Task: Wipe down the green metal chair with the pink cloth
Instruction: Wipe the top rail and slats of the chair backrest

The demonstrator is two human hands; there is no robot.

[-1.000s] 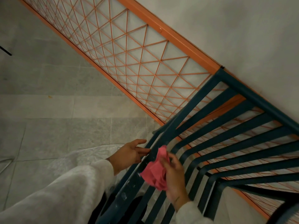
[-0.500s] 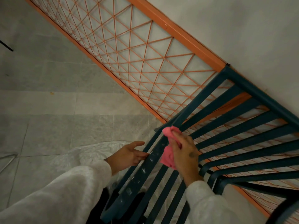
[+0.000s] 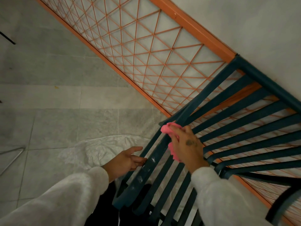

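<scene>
Looking down on a dark green metal chair [image 3: 267, 84] with flat slats, set by a plain white wall [image 3: 244, 22] at the far right. Gripping a crumpled pink cloth [image 3: 167, 128] in the right hand [image 3: 187, 147], fingers curled over it, and pressing it onto the broad slat at the chair's left side, about where the slats bend. Resting the left hand [image 3: 125, 162] just left of that same slat and nearer than the cloth, fingers relaxed, slightly spread and holding nothing, fingertips [image 3: 141, 159] touching the slat's edge, thumb lifted apart. Showing whitish smudges on the slat near the left hand. Wearing fuzzy white sleeves [image 3: 65, 193] on both arms. Beyond the chair, along the wall, an orange metal frame [image 3: 192, 28] filled with diamond wire lattice. Underneath, a grey stone tile floor [image 3: 48, 75], with a crumpled pale sheet [image 3: 101, 147] spread just left of the chair.
</scene>
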